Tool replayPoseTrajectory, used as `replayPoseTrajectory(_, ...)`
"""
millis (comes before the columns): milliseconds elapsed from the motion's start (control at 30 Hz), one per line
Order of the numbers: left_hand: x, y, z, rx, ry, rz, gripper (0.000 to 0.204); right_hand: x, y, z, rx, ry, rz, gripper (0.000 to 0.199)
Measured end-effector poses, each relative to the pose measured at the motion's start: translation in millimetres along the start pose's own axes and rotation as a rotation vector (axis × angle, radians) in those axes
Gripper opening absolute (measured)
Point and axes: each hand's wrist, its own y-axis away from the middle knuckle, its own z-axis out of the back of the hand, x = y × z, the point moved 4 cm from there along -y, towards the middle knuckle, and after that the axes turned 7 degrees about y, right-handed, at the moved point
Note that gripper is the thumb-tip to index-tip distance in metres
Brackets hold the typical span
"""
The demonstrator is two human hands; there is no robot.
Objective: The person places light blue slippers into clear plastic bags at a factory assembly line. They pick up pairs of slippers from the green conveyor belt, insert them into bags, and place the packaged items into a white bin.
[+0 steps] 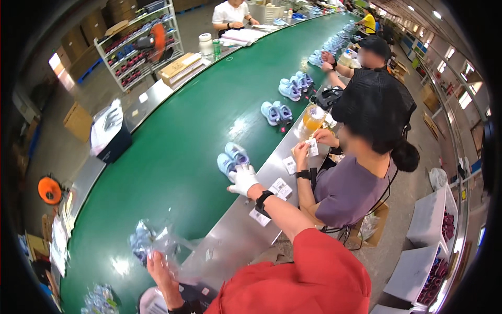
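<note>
Green belt (pixel 172 172) carries pairs of small blue shoes down the line. Right hand (pixel 243 179), in a white glove, reaches out and rests on the nearest pair (pixel 232 158), which sits near the belt's edge by the steel surface (pixel 235 230); the fingers look curled over the heel end, but whether they actually pinch the shoes I cannot tell. Left hand (pixel 159 269), bare, holds a crinkled clear plastic bag (pixel 167 246) low over the belt, fingers closed on its lower edge; something bluish shows through the bag (contents unclear, too blurred).

Progress, as judged: the nearest pair is not bagged yet, only reached for. More unbagged pairs (pixel 277 112) sit farther up the belt, so plenty is left. A heap of bagged-looking blue items (pixel 99 301) lies at the lower left, likely finished ones.

White tags (pixel 280 188) lie on the steel surface near the right wrist. A co-worker in a purple shirt (pixel 350 188) sits just beside, handling a tag with both hands.
</note>
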Motion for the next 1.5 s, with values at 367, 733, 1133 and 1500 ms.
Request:
replayPoseTrajectory(367, -2.3, -8.6, -28.5, -0.111, -0.411, 0.285, 0.038, -20.9, -45.4, -41.4, -0.040, -0.040, 0.098, 0.035)
replayPoseTrajectory(733, 11.3, -32.5, -47.9, 0.065, -0.057, -0.063, 0.008, 53.5, 46.9, 81.0, 0.310, -2.177, 0.150, 0.040)
replayPoseTrajectory(1133, 17.3, 7.3, -97.8, 0.469, -0.662, -0.471, 0.017, 172.5, 166.7, 75.8, -0.119, -0.066, 0.934, 0.021)
replayPoseTrajectory(1500, -7.7, 57.6, -87.0, 0.858, -0.736, -0.392, 0.012, 156.3, 145.0, 53.3, 0.175, -0.457, 0.425, 0.031)
